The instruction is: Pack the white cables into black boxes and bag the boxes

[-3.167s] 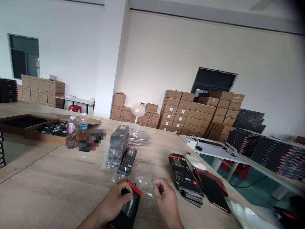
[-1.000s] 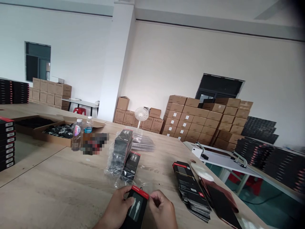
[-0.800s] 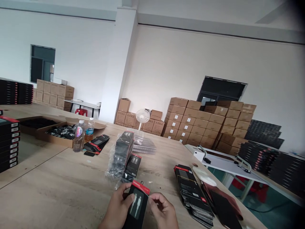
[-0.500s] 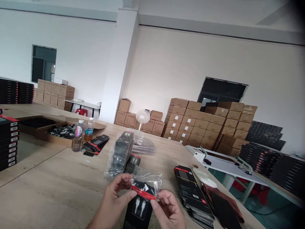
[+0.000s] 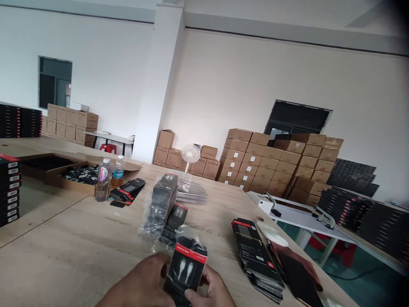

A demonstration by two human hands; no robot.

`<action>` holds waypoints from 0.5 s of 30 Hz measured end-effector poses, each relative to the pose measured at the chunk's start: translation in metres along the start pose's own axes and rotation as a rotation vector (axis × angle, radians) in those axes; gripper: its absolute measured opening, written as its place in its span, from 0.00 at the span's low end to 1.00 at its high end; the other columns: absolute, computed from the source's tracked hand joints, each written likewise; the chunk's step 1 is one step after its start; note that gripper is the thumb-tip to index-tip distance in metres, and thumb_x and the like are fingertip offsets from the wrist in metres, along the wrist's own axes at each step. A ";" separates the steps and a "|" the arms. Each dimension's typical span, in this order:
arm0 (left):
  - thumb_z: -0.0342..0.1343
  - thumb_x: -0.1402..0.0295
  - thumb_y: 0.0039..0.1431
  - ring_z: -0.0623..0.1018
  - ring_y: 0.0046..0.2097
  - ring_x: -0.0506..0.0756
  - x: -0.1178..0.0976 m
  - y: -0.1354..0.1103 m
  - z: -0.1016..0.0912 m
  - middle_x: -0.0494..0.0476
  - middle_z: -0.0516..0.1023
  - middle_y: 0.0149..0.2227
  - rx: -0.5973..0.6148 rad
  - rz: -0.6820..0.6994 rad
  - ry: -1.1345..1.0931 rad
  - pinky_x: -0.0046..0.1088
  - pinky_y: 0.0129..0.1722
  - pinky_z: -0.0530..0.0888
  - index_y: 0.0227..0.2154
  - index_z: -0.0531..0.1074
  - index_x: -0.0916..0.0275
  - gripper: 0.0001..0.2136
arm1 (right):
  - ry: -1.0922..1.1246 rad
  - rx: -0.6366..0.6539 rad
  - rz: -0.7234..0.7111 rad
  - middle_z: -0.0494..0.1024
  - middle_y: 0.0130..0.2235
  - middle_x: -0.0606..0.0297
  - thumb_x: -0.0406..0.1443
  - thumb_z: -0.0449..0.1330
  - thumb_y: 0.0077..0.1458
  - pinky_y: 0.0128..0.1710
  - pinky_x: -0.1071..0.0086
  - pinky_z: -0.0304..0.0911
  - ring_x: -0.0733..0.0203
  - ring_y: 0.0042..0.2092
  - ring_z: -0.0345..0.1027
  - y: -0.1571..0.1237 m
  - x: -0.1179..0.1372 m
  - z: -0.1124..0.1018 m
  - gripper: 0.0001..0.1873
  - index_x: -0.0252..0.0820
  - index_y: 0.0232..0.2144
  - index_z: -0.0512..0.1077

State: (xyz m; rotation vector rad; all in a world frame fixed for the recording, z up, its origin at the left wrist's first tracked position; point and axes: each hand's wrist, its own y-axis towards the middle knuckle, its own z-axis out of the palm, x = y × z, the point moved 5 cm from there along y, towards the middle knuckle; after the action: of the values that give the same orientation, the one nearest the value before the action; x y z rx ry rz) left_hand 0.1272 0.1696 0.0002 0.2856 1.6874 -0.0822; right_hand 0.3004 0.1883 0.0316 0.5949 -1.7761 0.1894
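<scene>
A black retail box with a red top strip [image 5: 188, 266], wrapped in a clear plastic sleeve, stands tilted between both hands at the bottom centre. My left hand [image 5: 145, 281] wraps its left side with fingers closed. My right hand [image 5: 209, 292] pinches its lower right edge with the thumb in front. Just beyond them lies a stack of sleeved black boxes [image 5: 162, 200] on the wooden table [image 5: 79, 238].
A fanned pile of flat black boxes [image 5: 257, 256] and a dark pouch [image 5: 297, 273] lie to the right. Two bottles [image 5: 104, 179], a small black-box pile [image 5: 128, 190] and open cartons [image 5: 76, 175] sit far left. Clear sleeves [image 5: 191, 192] lie behind. Stacked cartons line the wall.
The clear sleeve, held above the box half a second ago, now covers the box. Both hands have dropped lower and closed round the box.
</scene>
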 end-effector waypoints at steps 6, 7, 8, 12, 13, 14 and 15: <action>0.63 0.73 0.35 0.74 0.42 0.59 -0.011 0.004 0.011 0.53 0.78 0.40 0.113 0.025 -0.005 0.29 0.41 0.70 0.41 0.75 0.62 0.22 | 0.108 0.119 -0.019 0.81 0.38 0.61 0.38 0.72 0.33 0.47 0.58 0.65 0.47 0.44 0.72 0.001 -0.006 0.011 0.27 0.42 0.41 0.76; 0.62 0.74 0.37 0.74 0.41 0.59 -0.009 0.004 0.014 0.53 0.78 0.39 0.149 0.017 -0.024 0.30 0.41 0.70 0.41 0.75 0.62 0.22 | 0.122 0.088 -0.026 0.80 0.40 0.60 0.39 0.72 0.33 0.47 0.58 0.64 0.47 0.45 0.72 0.001 -0.006 0.009 0.29 0.43 0.43 0.75; 0.61 0.74 0.38 0.74 0.41 0.59 -0.007 0.003 0.017 0.52 0.78 0.38 0.178 0.015 -0.040 0.30 0.41 0.70 0.40 0.75 0.62 0.20 | 0.131 0.052 -0.030 0.80 0.41 0.60 0.40 0.71 0.36 0.48 0.58 0.64 0.47 0.45 0.71 0.001 -0.005 0.006 0.30 0.43 0.45 0.74; 0.60 0.75 0.38 0.74 0.42 0.59 0.000 0.005 0.023 0.51 0.78 0.37 0.188 -0.002 -0.102 0.31 0.42 0.70 0.42 0.74 0.61 0.22 | 0.176 -0.120 -0.028 0.80 0.41 0.58 0.44 0.65 0.48 0.47 0.60 0.64 0.51 0.43 0.71 0.003 -0.005 -0.010 0.20 0.41 0.43 0.75; 0.61 0.75 0.37 0.74 0.42 0.59 0.001 0.005 0.024 0.52 0.78 0.37 0.179 -0.022 -0.113 0.31 0.42 0.70 0.42 0.73 0.61 0.23 | 0.213 -0.178 -0.015 0.80 0.40 0.58 0.44 0.65 0.48 0.45 0.62 0.65 0.52 0.41 0.72 0.004 -0.008 -0.016 0.18 0.41 0.40 0.76; 0.62 0.75 0.36 0.74 0.41 0.58 0.003 0.006 0.026 0.52 0.78 0.36 0.175 -0.047 -0.123 0.31 0.41 0.70 0.42 0.74 0.62 0.23 | 0.263 -0.239 0.006 0.81 0.38 0.59 0.45 0.66 0.47 0.42 0.63 0.66 0.53 0.39 0.72 0.005 -0.013 -0.021 0.18 0.41 0.38 0.76; 0.63 0.74 0.36 0.75 0.39 0.58 0.004 0.007 0.028 0.53 0.78 0.35 0.179 -0.074 -0.131 0.31 0.40 0.70 0.40 0.74 0.62 0.22 | 0.321 -0.293 0.034 0.81 0.37 0.60 0.46 0.67 0.46 0.39 0.65 0.67 0.54 0.37 0.72 0.006 -0.018 -0.026 0.18 0.41 0.36 0.76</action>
State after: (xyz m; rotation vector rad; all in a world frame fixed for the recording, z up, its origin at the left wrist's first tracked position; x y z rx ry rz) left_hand 0.1552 0.1708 -0.0072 0.3443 1.5622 -0.3016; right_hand 0.3234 0.2100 0.0232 0.3041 -1.4670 0.0425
